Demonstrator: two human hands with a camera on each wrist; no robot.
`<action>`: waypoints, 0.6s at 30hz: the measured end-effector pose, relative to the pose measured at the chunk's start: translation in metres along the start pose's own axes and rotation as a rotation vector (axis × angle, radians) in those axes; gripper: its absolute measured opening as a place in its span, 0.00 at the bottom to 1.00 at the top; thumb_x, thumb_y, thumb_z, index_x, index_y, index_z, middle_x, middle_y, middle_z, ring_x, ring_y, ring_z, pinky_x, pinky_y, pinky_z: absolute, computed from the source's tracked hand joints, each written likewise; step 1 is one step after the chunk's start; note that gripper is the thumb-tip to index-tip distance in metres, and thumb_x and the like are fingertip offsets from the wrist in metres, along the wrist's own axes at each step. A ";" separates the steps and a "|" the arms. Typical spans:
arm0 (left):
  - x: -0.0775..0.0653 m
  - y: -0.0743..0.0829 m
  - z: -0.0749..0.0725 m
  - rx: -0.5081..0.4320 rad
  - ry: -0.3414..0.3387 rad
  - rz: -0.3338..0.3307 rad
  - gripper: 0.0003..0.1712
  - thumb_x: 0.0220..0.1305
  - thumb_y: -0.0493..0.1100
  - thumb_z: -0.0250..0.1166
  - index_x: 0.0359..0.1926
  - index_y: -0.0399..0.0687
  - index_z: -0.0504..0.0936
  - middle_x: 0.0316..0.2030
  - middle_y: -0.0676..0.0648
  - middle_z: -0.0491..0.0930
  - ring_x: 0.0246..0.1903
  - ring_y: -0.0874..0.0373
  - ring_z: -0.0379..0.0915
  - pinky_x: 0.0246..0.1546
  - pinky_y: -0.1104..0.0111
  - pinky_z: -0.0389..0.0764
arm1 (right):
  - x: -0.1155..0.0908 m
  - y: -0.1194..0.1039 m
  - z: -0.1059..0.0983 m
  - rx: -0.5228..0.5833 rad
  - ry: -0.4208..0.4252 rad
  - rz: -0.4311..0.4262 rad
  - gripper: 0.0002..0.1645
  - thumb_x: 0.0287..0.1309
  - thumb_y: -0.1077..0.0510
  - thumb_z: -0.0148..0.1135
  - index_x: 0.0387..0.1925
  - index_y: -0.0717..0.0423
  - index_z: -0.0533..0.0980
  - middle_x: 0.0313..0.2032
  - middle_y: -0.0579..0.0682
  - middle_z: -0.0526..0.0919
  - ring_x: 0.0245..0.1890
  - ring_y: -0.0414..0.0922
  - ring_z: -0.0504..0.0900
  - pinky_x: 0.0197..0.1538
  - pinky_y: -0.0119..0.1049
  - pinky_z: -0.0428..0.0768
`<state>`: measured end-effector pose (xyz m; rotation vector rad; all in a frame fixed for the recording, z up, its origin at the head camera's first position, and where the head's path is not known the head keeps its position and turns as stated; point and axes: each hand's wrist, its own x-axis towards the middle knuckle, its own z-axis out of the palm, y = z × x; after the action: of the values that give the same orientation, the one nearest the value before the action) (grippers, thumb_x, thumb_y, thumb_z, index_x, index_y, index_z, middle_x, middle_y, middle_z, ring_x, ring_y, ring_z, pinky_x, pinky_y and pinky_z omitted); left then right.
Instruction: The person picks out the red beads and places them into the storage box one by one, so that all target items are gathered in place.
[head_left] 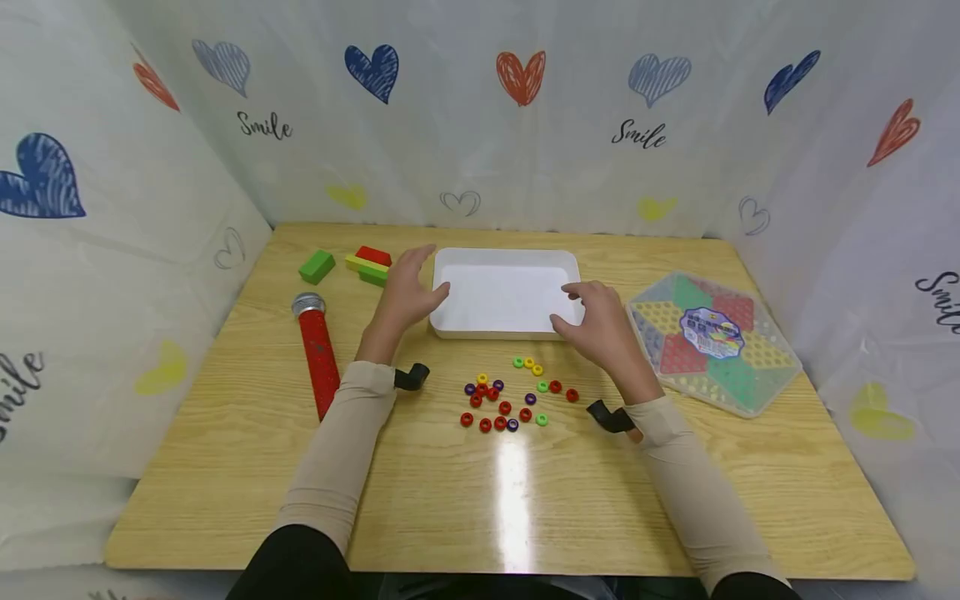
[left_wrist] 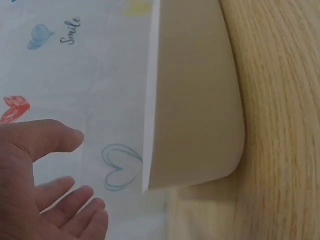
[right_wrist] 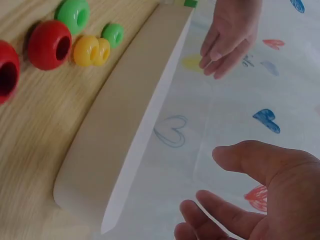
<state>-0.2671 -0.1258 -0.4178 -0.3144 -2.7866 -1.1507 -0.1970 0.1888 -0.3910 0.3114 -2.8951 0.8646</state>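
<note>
A white rectangular tray (head_left: 506,293) lies near the back of the table, its inside bare. By its left end is my left hand (head_left: 407,292), thumb and fingers spread apart; in the left wrist view this hand (left_wrist: 55,185) shows nothing in its grasp. My right hand (head_left: 597,323) hovers over the tray's right front corner, thumb apart from the fingers and holding nothing. Several red, purple, yellow and green beads (head_left: 500,423) are scattered on the table in front of the tray. In the right wrist view a red bead (right_wrist: 49,45) lies near the tray's side wall (right_wrist: 115,115).
At the left lies a red microphone (head_left: 318,358) with a silver head. Behind it are a green block (head_left: 317,267) and stacked red, yellow and green blocks (head_left: 372,257). A clear hexagonal case (head_left: 712,342) with coloured sections lies at the right. Printed white sheeting (head_left: 450,142) surrounds the table.
</note>
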 end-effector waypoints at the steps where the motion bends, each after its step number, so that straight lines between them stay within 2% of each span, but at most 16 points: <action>1: 0.000 -0.001 0.001 0.001 -0.011 -0.012 0.41 0.64 0.49 0.67 0.74 0.43 0.65 0.73 0.40 0.65 0.72 0.42 0.60 0.74 0.47 0.65 | -0.003 0.000 0.001 0.010 -0.011 0.006 0.31 0.60 0.51 0.68 0.61 0.63 0.76 0.53 0.63 0.80 0.55 0.61 0.75 0.58 0.56 0.77; 9: -0.004 -0.007 0.006 0.011 -0.093 -0.092 0.41 0.64 0.48 0.66 0.74 0.39 0.65 0.73 0.37 0.63 0.73 0.41 0.58 0.76 0.48 0.63 | -0.027 0.003 0.005 0.060 -0.081 0.050 0.24 0.59 0.54 0.66 0.55 0.61 0.81 0.47 0.59 0.83 0.49 0.57 0.79 0.50 0.52 0.81; 18: -0.011 -0.015 0.012 -0.033 -0.116 -0.133 0.41 0.64 0.46 0.64 0.75 0.40 0.63 0.74 0.38 0.62 0.72 0.42 0.60 0.75 0.50 0.65 | -0.050 0.009 0.014 0.104 -0.152 0.100 0.21 0.60 0.54 0.67 0.52 0.61 0.82 0.47 0.58 0.84 0.49 0.56 0.80 0.49 0.52 0.82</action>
<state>-0.2599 -0.1291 -0.4383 -0.2079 -2.9310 -1.2460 -0.1508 0.1969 -0.4159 0.2540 -3.0331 1.0543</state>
